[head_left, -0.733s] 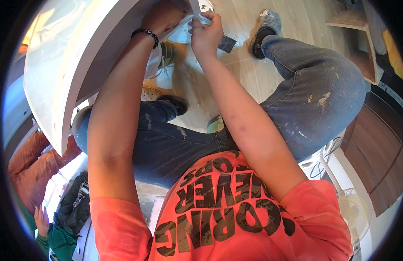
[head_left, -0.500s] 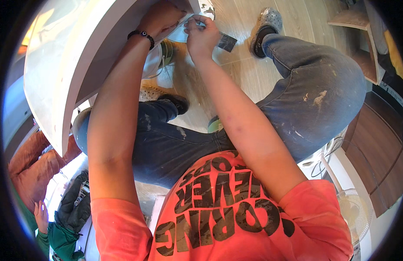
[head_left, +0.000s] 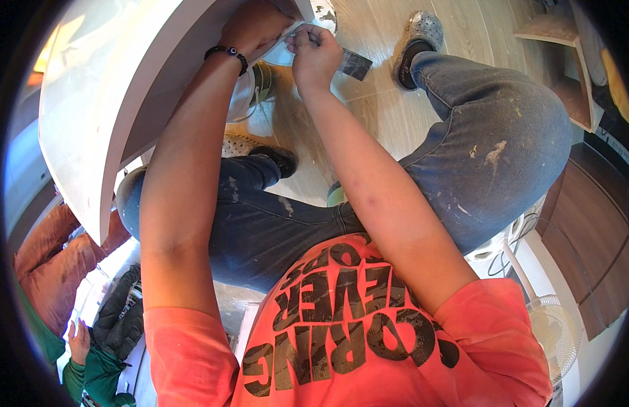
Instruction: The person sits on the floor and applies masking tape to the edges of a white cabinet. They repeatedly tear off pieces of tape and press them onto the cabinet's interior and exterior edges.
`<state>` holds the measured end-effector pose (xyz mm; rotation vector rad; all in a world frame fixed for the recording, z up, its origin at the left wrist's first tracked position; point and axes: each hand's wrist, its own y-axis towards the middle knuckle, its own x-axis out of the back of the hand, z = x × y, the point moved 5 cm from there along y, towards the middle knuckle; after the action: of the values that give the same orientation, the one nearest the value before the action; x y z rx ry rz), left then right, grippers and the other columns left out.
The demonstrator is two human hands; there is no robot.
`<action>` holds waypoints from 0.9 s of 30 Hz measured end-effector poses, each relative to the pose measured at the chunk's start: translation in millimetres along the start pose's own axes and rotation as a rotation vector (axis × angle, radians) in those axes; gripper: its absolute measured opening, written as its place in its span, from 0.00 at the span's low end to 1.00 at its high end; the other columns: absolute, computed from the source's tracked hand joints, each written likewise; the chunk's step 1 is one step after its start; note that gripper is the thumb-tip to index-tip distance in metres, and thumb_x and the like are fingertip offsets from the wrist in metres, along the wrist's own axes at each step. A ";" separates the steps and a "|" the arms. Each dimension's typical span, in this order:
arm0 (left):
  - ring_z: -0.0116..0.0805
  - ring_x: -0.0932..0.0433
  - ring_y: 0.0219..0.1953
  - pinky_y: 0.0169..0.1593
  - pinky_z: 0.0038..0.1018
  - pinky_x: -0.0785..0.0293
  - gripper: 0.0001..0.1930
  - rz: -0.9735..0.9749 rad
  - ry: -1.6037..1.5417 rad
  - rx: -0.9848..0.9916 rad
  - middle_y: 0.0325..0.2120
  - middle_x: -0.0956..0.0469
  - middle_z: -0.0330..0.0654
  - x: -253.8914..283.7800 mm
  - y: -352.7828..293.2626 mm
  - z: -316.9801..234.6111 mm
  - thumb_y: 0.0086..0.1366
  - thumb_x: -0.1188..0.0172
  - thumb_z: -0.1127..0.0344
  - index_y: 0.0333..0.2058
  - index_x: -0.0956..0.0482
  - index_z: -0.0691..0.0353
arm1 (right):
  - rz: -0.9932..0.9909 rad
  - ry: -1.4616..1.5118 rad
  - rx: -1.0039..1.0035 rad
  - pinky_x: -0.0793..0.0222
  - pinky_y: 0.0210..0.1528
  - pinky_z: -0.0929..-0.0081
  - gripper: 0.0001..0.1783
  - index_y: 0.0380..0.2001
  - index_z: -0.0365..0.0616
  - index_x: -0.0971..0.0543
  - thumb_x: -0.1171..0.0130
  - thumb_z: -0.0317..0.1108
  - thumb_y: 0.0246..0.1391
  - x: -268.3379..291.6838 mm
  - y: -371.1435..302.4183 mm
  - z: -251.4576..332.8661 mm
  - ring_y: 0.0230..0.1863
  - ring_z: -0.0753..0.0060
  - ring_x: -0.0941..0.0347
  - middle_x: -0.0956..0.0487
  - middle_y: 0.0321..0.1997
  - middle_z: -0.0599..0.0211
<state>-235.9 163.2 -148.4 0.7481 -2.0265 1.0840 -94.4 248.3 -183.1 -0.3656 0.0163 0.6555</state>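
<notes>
My left hand [head_left: 255,28], with a dark beaded bracelet at its wrist, is under the white curved panel [head_left: 77,129], close against its inner side. Its fingers look curled in, and what they hold, if anything, is hidden. Just right of it, by the panel's far end, my right hand [head_left: 316,57] is closed in a pinch. Whatever lies between those fingertips is too small to make out. A dark rectangular piece [head_left: 356,66] shows beside the right hand; I cannot tell whether it is held or lies on the floor.
Below my hands stands a bucket [head_left: 261,81] with a thin handle. Wood-look floor [head_left: 369,115] spreads between my legs and speckled clogs [head_left: 423,30]. At right are an open wooden shelf [head_left: 555,34], a white fan [head_left: 555,332] and a cable. Another person's hand [head_left: 78,341] shows lower left.
Both hands stay by the panel's far end with almost no movement. At lower left the other person's hand has shifted slightly to the right and down.
</notes>
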 end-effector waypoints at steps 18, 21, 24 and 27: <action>0.58 0.16 0.40 0.45 0.46 0.22 0.23 -0.075 0.224 -0.097 0.37 0.16 0.60 30.3 -38.1 -49.7 0.68 0.43 0.49 0.39 0.16 0.69 | 0.001 0.025 -0.016 0.19 0.33 0.73 0.07 0.35 0.29 0.18 0.37 0.25 0.63 -9.0 -2.4 -11.3 0.29 0.68 0.13 0.14 0.27 0.55; 0.59 0.16 0.39 0.44 0.47 0.22 0.23 -0.118 0.211 -0.093 0.35 0.16 0.61 27.9 -36.9 -44.4 0.67 0.43 0.49 0.36 0.16 0.68 | 0.016 0.013 -0.017 0.19 0.33 0.73 0.06 0.35 0.29 0.19 0.38 0.24 0.63 -9.6 -3.6 -9.5 0.29 0.67 0.13 0.13 0.28 0.55; 0.58 0.16 0.40 0.44 0.47 0.22 0.23 -0.134 0.203 -0.098 0.36 0.16 0.61 29.6 -39.0 -50.0 0.67 0.43 0.49 0.38 0.15 0.68 | 0.010 0.005 -0.012 0.19 0.32 0.73 0.06 0.35 0.29 0.19 0.38 0.24 0.63 -9.5 -2.9 -9.1 0.29 0.67 0.13 0.14 0.28 0.54; 0.58 0.16 0.40 0.45 0.47 0.22 0.23 -0.141 0.229 -0.124 0.37 0.16 0.61 29.6 -37.8 -50.2 0.67 0.43 0.50 0.39 0.15 0.68 | 0.005 0.013 -0.006 0.18 0.32 0.72 0.05 0.36 0.29 0.19 0.38 0.24 0.63 -9.2 -1.7 -8.9 0.29 0.67 0.13 0.14 0.28 0.54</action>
<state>-209.0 183.7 -87.8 0.6597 -1.8008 0.9109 -99.8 238.6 -189.7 -0.3752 0.0277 0.6578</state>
